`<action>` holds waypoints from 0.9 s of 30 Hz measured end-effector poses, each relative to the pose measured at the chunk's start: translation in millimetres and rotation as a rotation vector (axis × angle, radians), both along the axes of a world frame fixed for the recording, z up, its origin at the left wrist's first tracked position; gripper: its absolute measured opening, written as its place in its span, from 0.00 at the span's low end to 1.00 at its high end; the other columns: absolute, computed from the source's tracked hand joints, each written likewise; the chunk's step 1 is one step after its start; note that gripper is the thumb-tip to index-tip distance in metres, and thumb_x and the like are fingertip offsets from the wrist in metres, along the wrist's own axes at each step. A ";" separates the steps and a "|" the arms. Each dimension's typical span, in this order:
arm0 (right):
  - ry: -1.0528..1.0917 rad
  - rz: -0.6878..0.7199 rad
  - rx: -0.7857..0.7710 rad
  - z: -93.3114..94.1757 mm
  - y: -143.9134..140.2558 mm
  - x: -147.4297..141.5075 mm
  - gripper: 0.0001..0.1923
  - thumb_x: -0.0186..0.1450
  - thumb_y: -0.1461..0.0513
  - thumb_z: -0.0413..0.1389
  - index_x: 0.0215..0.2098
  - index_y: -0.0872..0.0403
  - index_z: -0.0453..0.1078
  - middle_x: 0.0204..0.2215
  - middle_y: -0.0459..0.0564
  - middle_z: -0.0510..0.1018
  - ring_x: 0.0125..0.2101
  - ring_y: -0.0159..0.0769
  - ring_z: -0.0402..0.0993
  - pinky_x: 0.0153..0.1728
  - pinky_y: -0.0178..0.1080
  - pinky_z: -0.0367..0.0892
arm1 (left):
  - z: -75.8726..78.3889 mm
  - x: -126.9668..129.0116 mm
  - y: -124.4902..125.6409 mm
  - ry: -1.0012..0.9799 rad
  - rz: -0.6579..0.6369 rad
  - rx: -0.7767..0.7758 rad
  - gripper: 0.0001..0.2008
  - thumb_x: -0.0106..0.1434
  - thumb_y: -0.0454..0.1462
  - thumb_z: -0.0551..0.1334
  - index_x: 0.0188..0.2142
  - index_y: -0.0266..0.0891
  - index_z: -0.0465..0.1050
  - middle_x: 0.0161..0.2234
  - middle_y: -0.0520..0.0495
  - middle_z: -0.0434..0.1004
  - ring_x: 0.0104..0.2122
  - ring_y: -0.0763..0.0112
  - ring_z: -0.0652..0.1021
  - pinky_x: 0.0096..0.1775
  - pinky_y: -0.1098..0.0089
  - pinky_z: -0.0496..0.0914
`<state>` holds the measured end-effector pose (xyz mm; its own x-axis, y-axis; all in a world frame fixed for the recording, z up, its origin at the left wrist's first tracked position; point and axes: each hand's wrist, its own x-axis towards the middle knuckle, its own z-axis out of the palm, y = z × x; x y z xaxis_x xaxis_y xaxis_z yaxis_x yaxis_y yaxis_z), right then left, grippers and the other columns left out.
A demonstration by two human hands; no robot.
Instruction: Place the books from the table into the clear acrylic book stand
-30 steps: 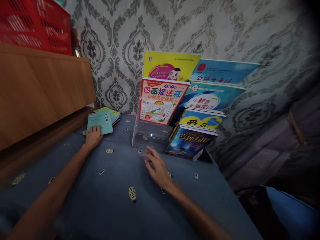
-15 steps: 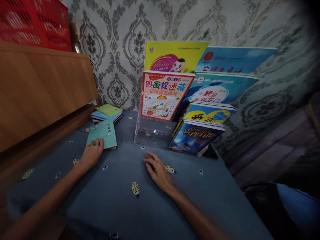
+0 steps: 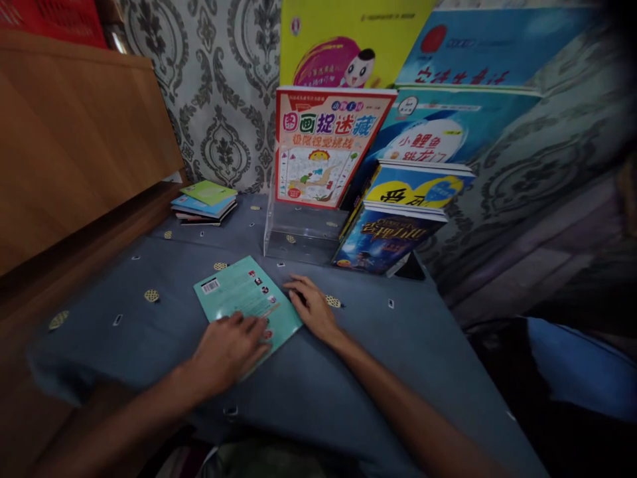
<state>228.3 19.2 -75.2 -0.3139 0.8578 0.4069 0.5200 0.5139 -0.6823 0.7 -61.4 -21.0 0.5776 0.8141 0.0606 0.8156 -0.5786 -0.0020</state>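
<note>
A teal book [image 3: 239, 289], back cover with a barcode facing up, lies on the blue patterned cloth in front of me. My left hand [image 3: 226, 348] is over its near-left part, fingers on the cover and the thumb hidden. At the book's right corner is my right hand [image 3: 312, 309], holding nothing, its fingers apart and slightly bent; whether it touches the edge I cannot tell. Beyond them stands a clear book rack [image 3: 303, 239]. A red picture-puzzle book [image 3: 333, 149] leans in its left column, with a dark blue book [image 3: 385, 239] at the lower right.
Back left, a small stack of thin books [image 3: 205, 201] with a green one on top lies beside a wooden cabinet [image 3: 84, 126]. A red basket [image 3: 54, 20] sits on the cabinet. Yellow [image 3: 348, 43] and blue-green books [image 3: 442, 126] fill the rack's upper tiers, against the patterned wall.
My left hand has brought the teal book from the stack toward me and rightward, turning it. My right hand stays near its place, now beside the book. The view has tilted down.
</note>
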 end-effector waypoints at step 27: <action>-0.198 0.143 0.078 6.1 -12.3 -9.0 0.15 0.73 0.63 0.49 0.54 0.51 0.73 0.50 0.57 0.79 0.52 0.48 0.73 0.52 0.54 0.70 | -30.8 -57.0 123.0 -0.124 0.147 -0.041 0.27 0.74 0.46 0.46 0.68 0.42 0.60 0.69 0.42 0.60 0.70 0.54 0.58 0.64 0.43 0.57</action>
